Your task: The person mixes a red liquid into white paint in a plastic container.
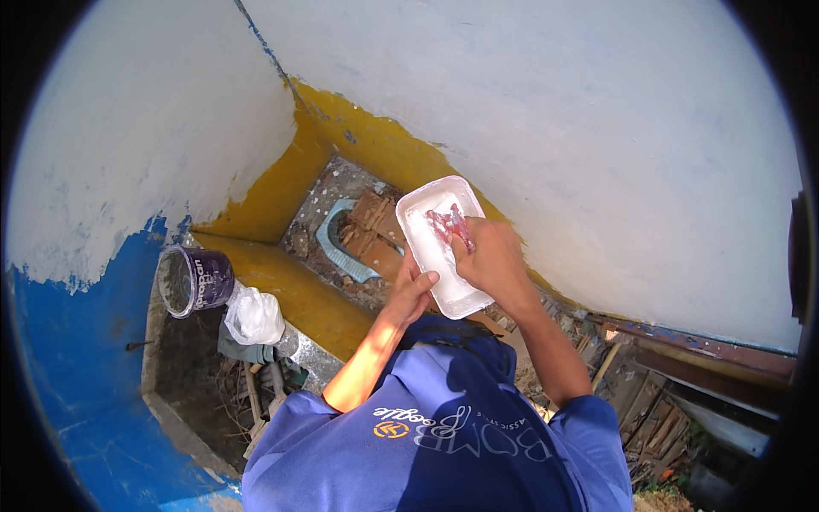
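Observation:
My left hand grips the near left side of a white rectangular tray, its thumb over the rim. White paste or paint coats the inside of the tray, which is held tilted in front of my chest. Closed around a small red tool smeared with white, my right hand reaches into the tray from the right. The exact kind of that tool cannot be made out, since my fingers cover part of it.
A dark purple bucket and a white plastic bag stand on a ledge at the left. Beyond the tray, a pale blue squat toilet holds broken wood scraps. White-coated walls meet in a corner; wood debris lies at right.

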